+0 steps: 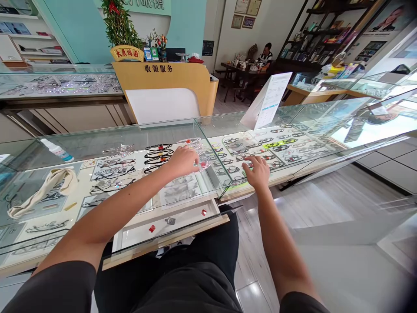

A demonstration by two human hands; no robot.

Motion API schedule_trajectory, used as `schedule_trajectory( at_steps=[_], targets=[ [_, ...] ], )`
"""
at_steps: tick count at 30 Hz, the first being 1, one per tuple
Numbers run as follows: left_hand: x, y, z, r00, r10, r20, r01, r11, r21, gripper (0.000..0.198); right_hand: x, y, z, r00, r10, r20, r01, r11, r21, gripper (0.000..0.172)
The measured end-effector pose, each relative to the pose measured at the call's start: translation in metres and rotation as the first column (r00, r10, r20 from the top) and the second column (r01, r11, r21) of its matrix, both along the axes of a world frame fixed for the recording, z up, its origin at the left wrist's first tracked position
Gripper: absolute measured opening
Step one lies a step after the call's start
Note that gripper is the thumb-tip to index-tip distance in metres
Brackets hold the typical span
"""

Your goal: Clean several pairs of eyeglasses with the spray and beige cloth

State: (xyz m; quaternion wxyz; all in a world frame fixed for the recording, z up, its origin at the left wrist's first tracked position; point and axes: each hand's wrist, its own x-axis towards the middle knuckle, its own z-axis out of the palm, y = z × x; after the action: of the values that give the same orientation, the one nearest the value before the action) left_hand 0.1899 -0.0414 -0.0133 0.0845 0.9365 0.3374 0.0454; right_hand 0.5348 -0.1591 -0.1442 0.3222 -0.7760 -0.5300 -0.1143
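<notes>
My left hand (185,161) is over the glass display case, its fingers curled down. Whatever it may hold is hidden beneath the fingers. Right beside it are clear eyeglasses (203,164) with a red tag, and a column of black-framed eyeglasses (158,154) lies just to the left. My right hand (258,172) is over the right-hand section of the case, thumb and fingers apart. Rows of dark eyeglasses (233,169) are visible near its thumb. I cannot tell whether either hand touches the glass.
A pulled-out drawer (192,224) with a few small red and grey pieces is in front of my lap. A spray bottle (57,151) and cream cloth (45,191) are at the left. A folded white sign (269,102) stands on the case. A person (265,54) sits far back.
</notes>
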Motion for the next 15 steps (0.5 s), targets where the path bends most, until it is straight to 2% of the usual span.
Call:
schedule_trajectory(
  at_steps=[10, 15],
  targets=[
    [0.014, 0.015, -0.015, 0.999, -0.006, -0.037, 0.003, 0.997, -0.071, 0.011, -0.001, -0.001, -0.001, 1.000, -0.003, -0.012, 0.003, 1.000, 0.026, 0.032],
    [0.020, 0.018, -0.018, 1.000, -0.027, -0.002, 0.026, 0.997, -0.072, 0.015, -0.003, -0.001, 0.001, 1.000, -0.008, -0.008, 0.009, 1.000, 0.030, 0.032]
  ],
)
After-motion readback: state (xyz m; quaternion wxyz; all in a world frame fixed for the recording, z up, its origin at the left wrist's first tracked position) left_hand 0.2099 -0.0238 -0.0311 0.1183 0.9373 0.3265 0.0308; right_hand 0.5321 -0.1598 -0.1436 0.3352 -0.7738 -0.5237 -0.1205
